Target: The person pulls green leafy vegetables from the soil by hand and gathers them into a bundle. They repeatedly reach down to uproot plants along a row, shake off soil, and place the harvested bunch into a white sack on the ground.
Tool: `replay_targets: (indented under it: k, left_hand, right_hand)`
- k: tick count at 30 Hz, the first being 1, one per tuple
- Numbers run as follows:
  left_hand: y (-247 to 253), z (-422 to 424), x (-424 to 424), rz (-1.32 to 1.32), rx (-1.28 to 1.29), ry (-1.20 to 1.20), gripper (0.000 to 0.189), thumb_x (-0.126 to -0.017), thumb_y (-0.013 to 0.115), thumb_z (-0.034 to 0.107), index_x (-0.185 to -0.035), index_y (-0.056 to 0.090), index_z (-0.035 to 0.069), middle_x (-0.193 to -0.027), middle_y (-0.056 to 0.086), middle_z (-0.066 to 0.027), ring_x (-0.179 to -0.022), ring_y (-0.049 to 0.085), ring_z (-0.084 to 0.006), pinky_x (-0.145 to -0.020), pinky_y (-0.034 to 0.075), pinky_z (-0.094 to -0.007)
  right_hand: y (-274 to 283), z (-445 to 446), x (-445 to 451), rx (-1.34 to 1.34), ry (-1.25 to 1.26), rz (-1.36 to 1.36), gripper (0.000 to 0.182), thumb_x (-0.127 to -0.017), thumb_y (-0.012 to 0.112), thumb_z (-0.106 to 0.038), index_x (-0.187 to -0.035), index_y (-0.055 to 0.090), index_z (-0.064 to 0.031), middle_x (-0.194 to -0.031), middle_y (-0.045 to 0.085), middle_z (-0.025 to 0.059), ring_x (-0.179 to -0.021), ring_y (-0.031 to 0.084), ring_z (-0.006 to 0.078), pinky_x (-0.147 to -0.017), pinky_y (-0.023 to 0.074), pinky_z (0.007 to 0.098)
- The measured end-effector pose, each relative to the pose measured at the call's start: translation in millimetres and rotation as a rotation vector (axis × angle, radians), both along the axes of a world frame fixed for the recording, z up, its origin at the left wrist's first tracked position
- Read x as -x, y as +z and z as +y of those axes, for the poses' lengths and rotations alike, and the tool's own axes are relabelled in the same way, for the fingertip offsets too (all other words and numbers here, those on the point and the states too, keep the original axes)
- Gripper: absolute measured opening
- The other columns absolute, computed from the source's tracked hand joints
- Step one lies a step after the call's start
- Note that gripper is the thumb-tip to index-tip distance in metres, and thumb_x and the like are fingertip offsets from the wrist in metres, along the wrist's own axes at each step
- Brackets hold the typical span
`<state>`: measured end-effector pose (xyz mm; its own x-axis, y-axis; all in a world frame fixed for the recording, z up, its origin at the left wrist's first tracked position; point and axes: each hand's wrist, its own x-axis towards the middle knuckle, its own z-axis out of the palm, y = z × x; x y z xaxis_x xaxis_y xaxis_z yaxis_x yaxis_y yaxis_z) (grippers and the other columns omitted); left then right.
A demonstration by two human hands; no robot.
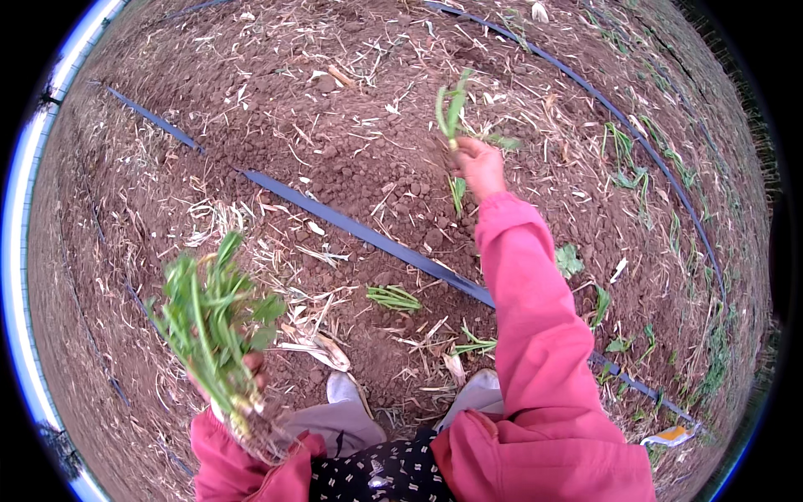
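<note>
My left hand (pixel 254 367), low on the left, is closed around a bunch of leafy green seedlings (pixel 216 320) with pale stem bases and hanging roots. My right arm reaches forward over the soil, and my right hand (pixel 478 164) pinches a green seedling (pixel 452 116) near its pale base, its leaves pointing away from me. Just below that hand another green plant piece (pixel 457 193) shows against the brown soil (pixel 351 157). A small bundle of cut green stems (pixel 394 298) lies on the ground between my feet and the dark drip tape (pixel 357 229).
The drip tape crosses diagonally, partly under soil and behind my right sleeve. A second drip line (pixel 602 100) curves along the right, near drooping seedlings (pixel 621 147). Dry straw and a corn husk (pixel 323 348) lie by my shoes (pixel 344 389). An orange-and-white wrapper (pixel 671 435) lies low right.
</note>
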<state>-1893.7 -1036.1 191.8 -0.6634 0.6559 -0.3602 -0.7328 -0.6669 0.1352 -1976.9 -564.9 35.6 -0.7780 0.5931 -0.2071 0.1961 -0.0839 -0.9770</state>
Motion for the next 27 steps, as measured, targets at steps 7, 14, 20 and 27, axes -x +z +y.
replay_targets:
  k: [7,14,20,27]
  left_hand:
    - [3.3,-27.2,-37.0,-0.072,0.204,0.168,0.078,-0.081,0.056,0.052,-0.139,0.023,0.011,-0.116,0.048,-0.0268,-0.099,0.056,-0.0428,-0.076,0.053,-0.0566]
    - [1.5,-35.2,-64.0,-0.124,0.288,0.239,0.077,-0.082,0.056,0.052,-0.139,0.024,0.011,-0.115,0.049,-0.0256,-0.098,0.056,-0.0421,-0.075,0.053,-0.0568]
    - [7.9,-39.8,-63.2,-0.114,0.309,0.283,0.076,-0.082,0.055,0.053,-0.139,0.025,0.012,-0.115,0.049,-0.0246,-0.098,0.057,-0.0414,-0.075,0.053,-0.057]
    - [4.5,-29.2,-60.4,-0.06,0.294,0.261,0.075,-0.082,0.054,0.053,-0.138,0.026,0.012,-0.114,0.049,-0.0234,-0.097,0.057,-0.0406,-0.075,0.053,-0.0572]
  right_hand:
    - [-114.2,-23.3,51.0,-0.612,0.219,-0.282,0.017,-0.073,0.066,-0.013,-0.089,0.07,-0.0104,-0.079,0.067,0.0114,-0.071,0.064,0.0231,-0.068,0.0493,0.0331]
    - [-126.3,-24.7,80.4,-1.062,0.531,-0.624,0.01,-0.068,0.061,-0.009,-0.073,0.069,-0.0107,-0.079,0.066,0.0134,-0.074,0.065,0.03,-0.067,0.0518,0.0401]
    - [-136.1,-42.6,86.4,-1.2,0.488,-0.691,0.01,-0.072,0.059,-0.006,-0.074,0.069,-0.0054,-0.078,0.067,0.0147,-0.073,0.067,0.0297,-0.061,0.0532,0.0406]
    - [-121.3,-43.0,82.4,-1.038,0.454,-0.719,0.011,-0.073,0.06,-0.011,-0.078,0.069,-0.0068,-0.08,0.067,0.0146,-0.077,0.066,0.0306,-0.066,0.0525,0.041]
